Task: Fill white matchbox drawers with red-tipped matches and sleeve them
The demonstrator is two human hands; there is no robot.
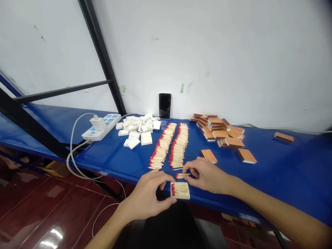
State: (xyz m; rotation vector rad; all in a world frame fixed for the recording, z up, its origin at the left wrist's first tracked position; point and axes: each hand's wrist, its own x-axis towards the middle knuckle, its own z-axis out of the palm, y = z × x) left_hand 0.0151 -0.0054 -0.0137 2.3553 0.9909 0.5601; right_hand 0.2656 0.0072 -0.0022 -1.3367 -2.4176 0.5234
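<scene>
The left hand (147,199) is curled on a white tray (180,190), thumb and fingers closed on its left end. The tray sits level at the near edge of the blue table (285,166), packed with pale sticks, red heads all to the left; just above it the right hand (207,176) pinches a few loose matches (182,175) between thumb and fingertips. Two match rows (169,147) lie just behind; bare blue top opens to the right, beyond the orange sleeves (220,130).

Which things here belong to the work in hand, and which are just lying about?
In the work: left hand, white tray of matches, right hand, pinched matches, match rows, spare white trays, orange sleeves.
Lying about: phone, power strip.
</scene>
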